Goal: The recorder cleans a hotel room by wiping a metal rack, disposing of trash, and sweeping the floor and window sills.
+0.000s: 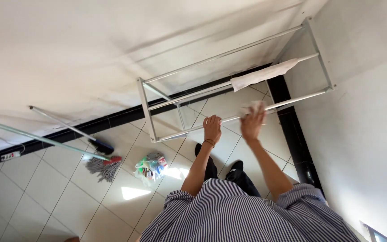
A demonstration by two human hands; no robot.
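Observation:
A silver metal rack (147,107) with several horizontal rails stands in a corner between two white walls. My left hand (212,128) is closed around the nearest rail (292,102). My right hand (251,124) presses a small white cloth (255,106) against the same rail, a little to the right. A second, longer white cloth (265,74) hangs draped over the middle rail. My striped shirt sleeves and dark shoes show below the hands.
On the pale tiled floor to the left lie a grey string mop with a red head (104,166), a dark broom (101,146) and a clear plastic bag of colourful items (151,166). A black skirting (68,132) runs along the walls.

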